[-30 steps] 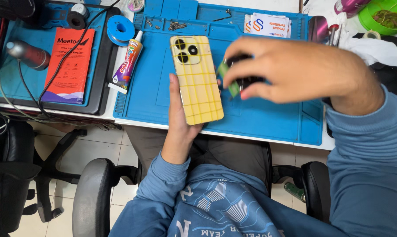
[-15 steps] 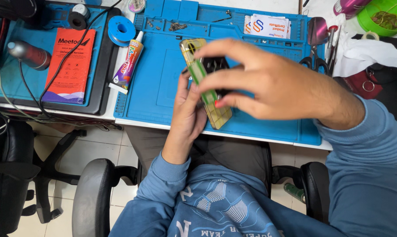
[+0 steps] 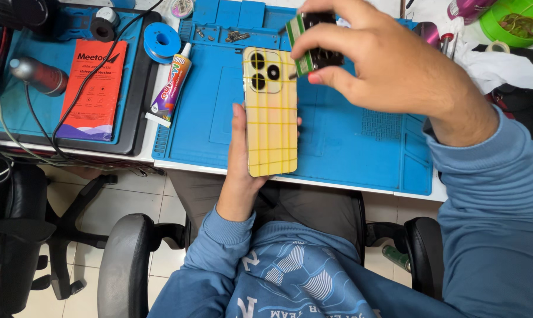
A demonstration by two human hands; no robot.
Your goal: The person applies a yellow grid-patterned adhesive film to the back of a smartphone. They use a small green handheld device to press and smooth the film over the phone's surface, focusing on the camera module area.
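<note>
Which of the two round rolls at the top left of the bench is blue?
The blue roll is the one lying just above the glue tube, at the blue mat's left edge. The other roll, further left, is black with a pale centre.

One phone [image 3: 270, 112], one glue tube [image 3: 170, 86], two hands [image 3: 241, 159].
</note>
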